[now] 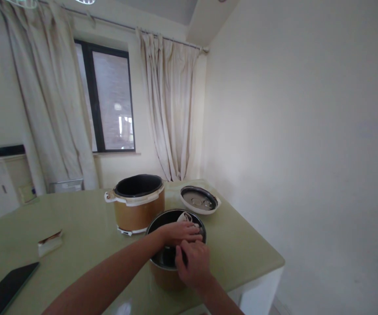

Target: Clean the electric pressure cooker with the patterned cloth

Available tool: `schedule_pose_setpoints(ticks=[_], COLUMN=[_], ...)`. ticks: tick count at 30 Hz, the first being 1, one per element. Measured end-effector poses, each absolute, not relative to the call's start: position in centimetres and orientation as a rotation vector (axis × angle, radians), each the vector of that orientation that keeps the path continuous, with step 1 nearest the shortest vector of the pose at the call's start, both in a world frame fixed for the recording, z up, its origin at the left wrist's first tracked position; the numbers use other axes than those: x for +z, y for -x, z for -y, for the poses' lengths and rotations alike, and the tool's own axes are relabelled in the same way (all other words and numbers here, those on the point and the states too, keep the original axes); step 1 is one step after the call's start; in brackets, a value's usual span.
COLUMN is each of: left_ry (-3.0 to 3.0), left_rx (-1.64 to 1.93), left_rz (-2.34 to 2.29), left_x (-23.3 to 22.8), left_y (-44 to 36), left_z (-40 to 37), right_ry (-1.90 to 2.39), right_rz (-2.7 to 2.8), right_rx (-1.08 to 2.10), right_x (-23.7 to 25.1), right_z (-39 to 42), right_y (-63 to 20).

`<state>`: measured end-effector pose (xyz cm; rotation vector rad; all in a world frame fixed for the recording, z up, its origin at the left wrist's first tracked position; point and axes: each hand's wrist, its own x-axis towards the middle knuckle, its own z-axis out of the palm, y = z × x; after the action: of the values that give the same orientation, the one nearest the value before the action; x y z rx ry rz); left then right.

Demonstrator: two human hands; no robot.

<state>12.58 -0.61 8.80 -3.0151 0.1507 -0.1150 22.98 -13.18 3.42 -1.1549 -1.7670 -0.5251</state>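
Dark round metal inner pot w/ brownish outside sits near the front edge of the pale green glossy table, directly under both hands. Left hand lies flat across the pot's opening, fingers stretched twd the far rim, grip pressed down on a crumpled white cloth that pokes out just beyond the fingertips, inside the pot. Right hand is at the pot's near rim, fingers curled together over the edge; grip looks clamped on the rim, tho the thumb side is hidden. The two hands are just apart, left beyond right.

Beyond & left of the left hand, close to the pot: tan-and-white round electric cooker body, lid off, dark inside, white handle sticking out to its left. Beyond & right of the hands: white round cooker lid lying upside down on the table, grey metal underside showing. Well left of the hands: small white block w/ brown top, and at the near left corner a black flat tablet-like slab. Behind the table: dark-framed window btw cream curtains.
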Motion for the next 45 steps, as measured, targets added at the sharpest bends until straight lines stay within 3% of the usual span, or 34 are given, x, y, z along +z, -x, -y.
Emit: schedule_pose_setpoints(ticks=[5, 9, 13, 15, 18, 21, 29, 35, 40, 45], left_ry=[2.862, 2.66, 2.136, 2.036, 2.142, 2.193, 2.235, 2.194, 2.169, 2.181], left_rx=[-0.11, -0.689, -1.556, -1.655, -1.557, -1.478, -1.38, -1.402, -1.418, -1.418], left_rz=[0.172, 0.832, 1.562, 1.753, 1.924, 2.025, 1.947, 1.943, 1.903, 1.909], left_x=[10.3, 11.8, 6.7, 2.0, -4.3, -6.9, -6.0, -6.9, -7.6, -7.2], left_y=[-10.4, -4.3, 2.4, 4.9, 6.8, 7.1, 6.3, 6.3, 6.2, 5.8], left_z=[1.4, 1.5, 2.5, 3.5, 4.6, 5.0, 5.0, 4.8, 4.4, 4.8], right_ry=[1.2, 1.239, 1.294, 1.337, 1.435, 1.515, 1.597, 1.714, 1.703, 1.803], right_rz=[1.754, 1.761, 1.743, 1.722, 1.676, 1.631, 1.606, 1.647, 1.73, 1.916], right_rx=[-0.624, -0.668, -0.724, -0.768, -0.832, -0.872, -0.901, -0.649, -0.405, -0.424], right_x=[3.8, 4.1, 4.0, 3.9, 3.8, 3.8, 3.9, 4.6, 8.3, 13.7], right_z=[13.3, 13.8, 14.9, 15.3, 15.5, 15.1, 13.0, 13.2, 13.2, 6.3], right_y=[-22.9, -24.0, -25.9, -27.1, -29.2, -31.6, -36.1, -36.2, -35.3, -32.0])
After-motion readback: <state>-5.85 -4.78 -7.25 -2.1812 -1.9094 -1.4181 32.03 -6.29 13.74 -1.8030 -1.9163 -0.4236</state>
